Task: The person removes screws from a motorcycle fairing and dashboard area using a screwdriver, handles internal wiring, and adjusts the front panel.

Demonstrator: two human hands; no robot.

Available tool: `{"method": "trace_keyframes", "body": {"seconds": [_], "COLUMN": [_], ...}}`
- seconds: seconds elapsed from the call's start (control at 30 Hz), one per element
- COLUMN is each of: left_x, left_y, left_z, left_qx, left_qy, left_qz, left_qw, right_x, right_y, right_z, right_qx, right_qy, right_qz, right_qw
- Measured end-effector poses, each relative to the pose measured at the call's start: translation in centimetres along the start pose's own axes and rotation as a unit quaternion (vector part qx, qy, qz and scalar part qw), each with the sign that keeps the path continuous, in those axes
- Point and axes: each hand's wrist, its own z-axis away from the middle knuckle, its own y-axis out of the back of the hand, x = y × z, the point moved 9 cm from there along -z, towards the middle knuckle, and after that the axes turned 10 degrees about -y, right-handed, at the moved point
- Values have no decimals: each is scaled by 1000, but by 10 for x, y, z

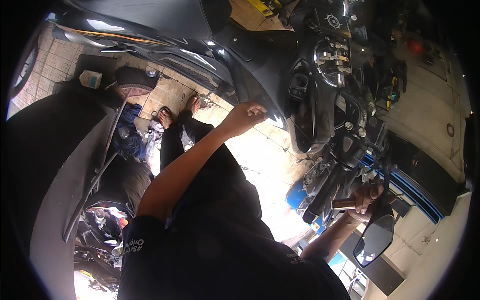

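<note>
A dark motor scooter [272, 70] stands in front of me, its handlebar and front bodywork at the right. My left hand [246, 118] is at the glossy inner panel below the front, its fingers curled. Anything in those fingers is hidden. Low on the right, my right hand [365, 200] is closed round a tool with a brown wooden handle [344, 204]; its far end is hard to make out among dark things. That hand is beside the scooter's mirror [375, 240] and the black handlebar grip [315, 209].
A dark seat [187, 17] spans the top. On the tiled floor [270, 155] lie cloths [127, 130] near my feet. A dark curved panel [60, 170] stands at the left, beside a bag of clutter [102, 222]. Behind the handlebar is a pale wall [430, 95].
</note>
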Motion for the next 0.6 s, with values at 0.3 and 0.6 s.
{"method": "trace_keyframes", "body": {"seconds": [0.3, 0.6], "left_x": [11, 37], "left_y": [-13, -51], "left_z": [-55, -83], "left_qx": [-32, -160], "left_qy": [-117, -236], "left_qz": [-52, -137], "left_qw": [991, 949], "right_x": [4, 35], "right_y": [67, 17], "right_z": [53, 80], "right_qx": [260, 220], "right_qy": [-43, -70], "right_qz": [102, 300], "right_qw": [959, 925]}}
